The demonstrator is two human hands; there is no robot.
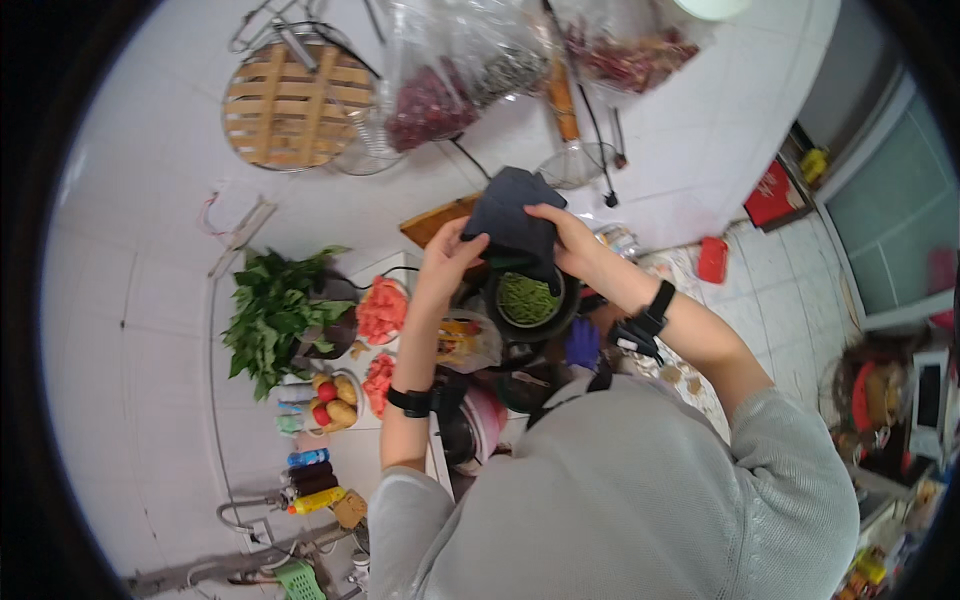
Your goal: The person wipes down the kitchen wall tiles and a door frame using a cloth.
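Both hands hold a dark grey cloth (pixel 514 214) up in front of the white tiled wall. My left hand (pixel 455 251) grips its lower left side, the thumb lying on the fabric. On the cloth's right side, my right hand (pixel 568 234) pinches it between thumb and fingers. Just below the cloth stands a round container of green vegetable pieces (pixel 527 299), set inside a dark pan (pixel 571 311); the cloth's lower corner hangs over its rim. A purple glove (pixel 583 343) lies below and to the right of the pan.
Plates of red fruit chunks (pixel 382 309), a leafy green bunch (pixel 274 315) and a bowl of potatoes and red items (pixel 334 403) stand at left. Bottles (pixel 309 480) line the counter. A wire skimmer (pixel 576 163) and filled plastic bags (pixel 431 101) hang above.
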